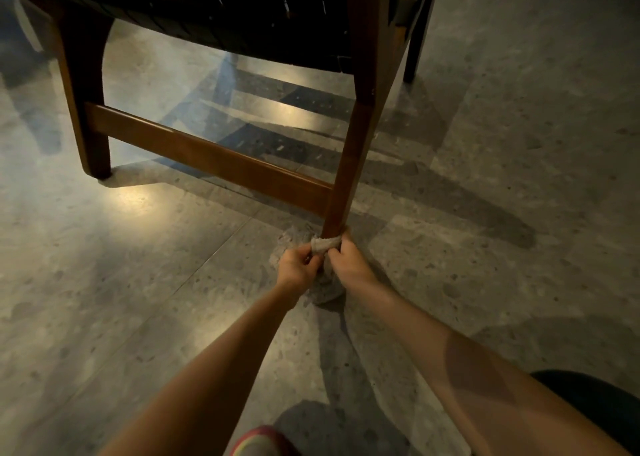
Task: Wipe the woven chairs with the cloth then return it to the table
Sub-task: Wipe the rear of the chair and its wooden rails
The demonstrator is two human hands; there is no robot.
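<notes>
A wooden chair (pixel 211 159) with a dark woven seat (pixel 207 8) stands on the stone floor, seen from low down. A grey cloth (pixel 325 243) is wrapped around the foot of its near right leg (pixel 349 164). My left hand (pixel 294 268) grips one end of the cloth on the left of the leg. My right hand (pixel 348 265) grips the other end on the right. More of the cloth hangs down to the floor between my wrists.
A low wooden crossbar joins the near leg to the left leg (pixel 86 109). A dark leg of another piece of furniture (pixel 417 40) stands at the upper right. My shoe (pixel 258 443) shows at the bottom edge, and a dark round shape (pixel 595 400) at the lower right.
</notes>
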